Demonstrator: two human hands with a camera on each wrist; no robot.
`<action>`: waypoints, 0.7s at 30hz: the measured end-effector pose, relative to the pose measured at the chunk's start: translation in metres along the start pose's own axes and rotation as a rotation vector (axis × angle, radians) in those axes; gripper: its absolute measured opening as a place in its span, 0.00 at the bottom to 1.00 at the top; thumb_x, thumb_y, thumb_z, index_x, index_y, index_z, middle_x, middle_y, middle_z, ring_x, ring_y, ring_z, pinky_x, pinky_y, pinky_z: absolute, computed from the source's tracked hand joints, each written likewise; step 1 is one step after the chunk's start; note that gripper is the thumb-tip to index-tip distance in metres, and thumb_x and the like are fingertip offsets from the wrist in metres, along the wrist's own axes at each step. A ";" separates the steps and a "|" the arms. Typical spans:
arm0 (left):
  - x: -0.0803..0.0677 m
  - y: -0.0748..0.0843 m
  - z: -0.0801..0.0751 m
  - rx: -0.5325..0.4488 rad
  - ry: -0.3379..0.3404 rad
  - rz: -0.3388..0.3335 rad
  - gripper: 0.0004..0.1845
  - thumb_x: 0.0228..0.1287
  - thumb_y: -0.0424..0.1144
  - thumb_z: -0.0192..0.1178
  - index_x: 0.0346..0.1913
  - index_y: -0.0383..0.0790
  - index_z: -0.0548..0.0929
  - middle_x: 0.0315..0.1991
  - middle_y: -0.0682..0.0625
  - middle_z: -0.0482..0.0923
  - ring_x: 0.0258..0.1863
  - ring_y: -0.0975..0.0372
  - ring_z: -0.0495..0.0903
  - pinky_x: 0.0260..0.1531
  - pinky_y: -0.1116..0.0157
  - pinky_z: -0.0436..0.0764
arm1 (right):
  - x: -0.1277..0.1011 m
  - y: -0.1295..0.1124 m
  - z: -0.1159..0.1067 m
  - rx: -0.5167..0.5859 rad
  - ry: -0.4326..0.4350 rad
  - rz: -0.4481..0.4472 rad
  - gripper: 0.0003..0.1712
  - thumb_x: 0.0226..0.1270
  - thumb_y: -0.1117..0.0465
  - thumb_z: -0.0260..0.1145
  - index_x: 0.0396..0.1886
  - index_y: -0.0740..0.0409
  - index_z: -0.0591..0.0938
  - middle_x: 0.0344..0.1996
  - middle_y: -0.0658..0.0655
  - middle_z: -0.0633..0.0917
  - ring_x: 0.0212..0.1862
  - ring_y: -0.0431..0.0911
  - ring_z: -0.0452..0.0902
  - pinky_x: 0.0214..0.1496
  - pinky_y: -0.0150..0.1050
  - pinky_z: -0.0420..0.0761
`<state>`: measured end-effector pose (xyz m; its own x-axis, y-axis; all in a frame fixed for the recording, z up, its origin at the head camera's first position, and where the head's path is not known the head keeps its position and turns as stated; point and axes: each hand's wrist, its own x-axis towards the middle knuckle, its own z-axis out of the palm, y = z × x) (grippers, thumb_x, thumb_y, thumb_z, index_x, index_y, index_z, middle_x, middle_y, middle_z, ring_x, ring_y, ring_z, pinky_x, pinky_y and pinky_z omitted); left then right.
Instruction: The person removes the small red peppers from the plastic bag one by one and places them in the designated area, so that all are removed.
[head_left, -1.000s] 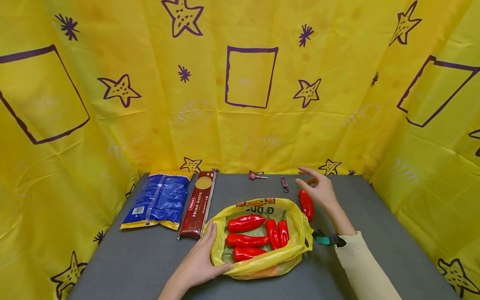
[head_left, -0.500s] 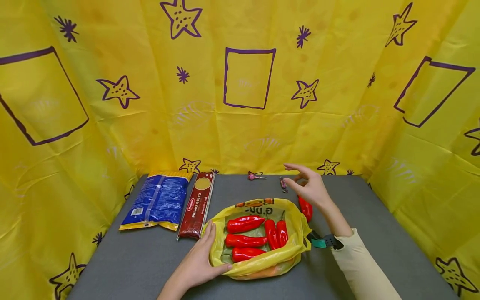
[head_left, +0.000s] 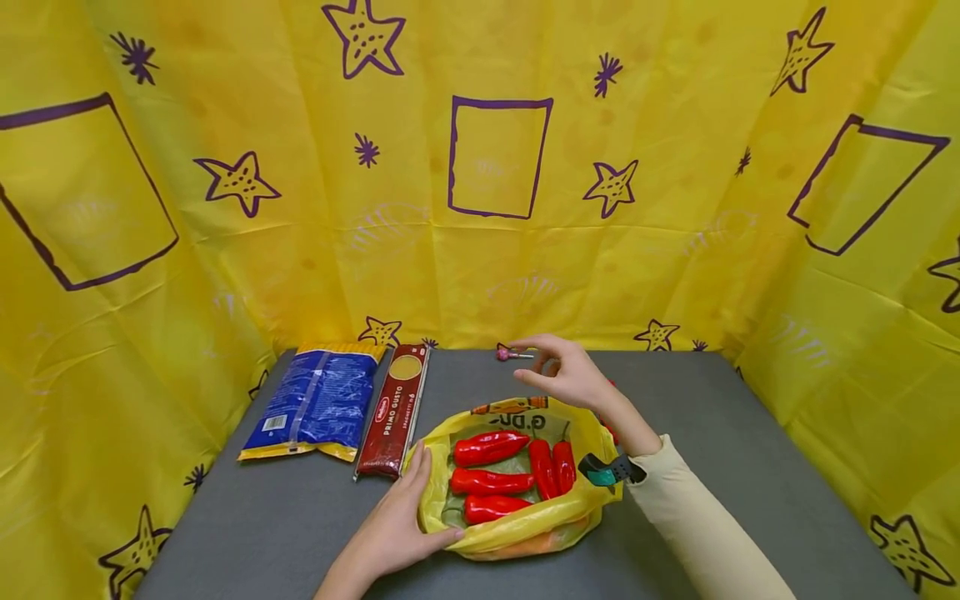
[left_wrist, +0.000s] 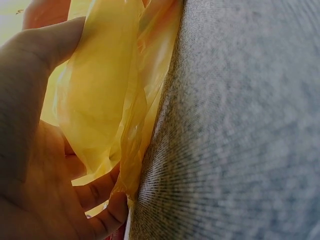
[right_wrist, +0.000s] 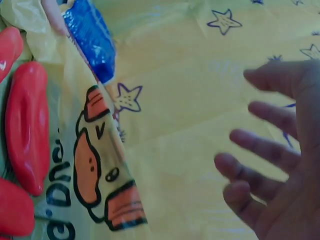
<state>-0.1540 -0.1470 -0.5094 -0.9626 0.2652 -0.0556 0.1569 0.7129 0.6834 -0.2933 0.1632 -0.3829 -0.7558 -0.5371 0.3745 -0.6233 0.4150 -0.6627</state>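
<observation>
A yellow plastic bag [head_left: 525,537] stands with its mouth spread on the grey table, several red peppers [head_left: 491,482] lying inside. My left hand [head_left: 401,517] holds the bag's left side, its thumb on the front rim; in the left wrist view the yellow plastic [left_wrist: 102,90] lies between thumb and fingers. Over the bag's back edge hovers my right hand [head_left: 566,372], fingers spread and slightly bent, with nothing in them. Just beyond its fingertips lies a lollipop [head_left: 504,354]. My right forearm mostly covers another red pepper [head_left: 612,387] outside the bag.
Left of the bag lie a red spaghetti pack [head_left: 393,412] and a blue and yellow packet [head_left: 318,400]. A yellow patterned cloth [head_left: 495,275] encloses the grey table [head_left: 262,533] at the back and sides.
My right hand has moved left, from above the loose pepper to near the lollipop. The small wrapped candy is now hidden behind it. My left hand and the bag have stayed put.
</observation>
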 end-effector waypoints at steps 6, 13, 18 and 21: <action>0.000 0.000 0.001 -0.010 -0.008 0.009 0.71 0.51 0.74 0.74 0.86 0.38 0.48 0.88 0.43 0.39 0.83 0.39 0.52 0.75 0.33 0.61 | 0.015 0.008 0.015 0.154 -0.193 -0.050 0.24 0.74 0.61 0.71 0.68 0.54 0.83 0.62 0.58 0.85 0.39 0.53 0.84 0.34 0.40 0.85; 0.001 0.000 0.000 -0.005 -0.015 -0.002 0.71 0.52 0.73 0.74 0.87 0.39 0.48 0.88 0.43 0.39 0.83 0.38 0.53 0.74 0.31 0.61 | 0.034 0.015 0.036 0.217 -0.325 -0.083 0.21 0.76 0.64 0.69 0.66 0.59 0.84 0.61 0.63 0.85 0.48 0.53 0.87 0.52 0.50 0.88; 0.000 0.000 0.000 -0.009 -0.014 -0.014 0.71 0.51 0.74 0.74 0.87 0.40 0.48 0.88 0.44 0.39 0.83 0.38 0.52 0.74 0.31 0.61 | 0.042 0.017 0.053 0.255 -0.425 -0.061 0.17 0.75 0.65 0.70 0.61 0.60 0.86 0.54 0.64 0.88 0.47 0.56 0.88 0.51 0.44 0.88; 0.000 0.000 0.000 -0.018 -0.008 -0.017 0.71 0.51 0.75 0.74 0.87 0.40 0.49 0.88 0.44 0.38 0.83 0.38 0.52 0.74 0.31 0.61 | 0.043 0.021 0.064 0.305 -0.521 -0.062 0.17 0.74 0.66 0.69 0.59 0.66 0.85 0.47 0.64 0.89 0.45 0.50 0.87 0.49 0.41 0.87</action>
<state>-0.1537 -0.1474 -0.5093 -0.9632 0.2587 -0.0732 0.1366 0.7055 0.6955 -0.3257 0.1018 -0.4226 -0.4740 -0.8745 0.1027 -0.5190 0.1833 -0.8349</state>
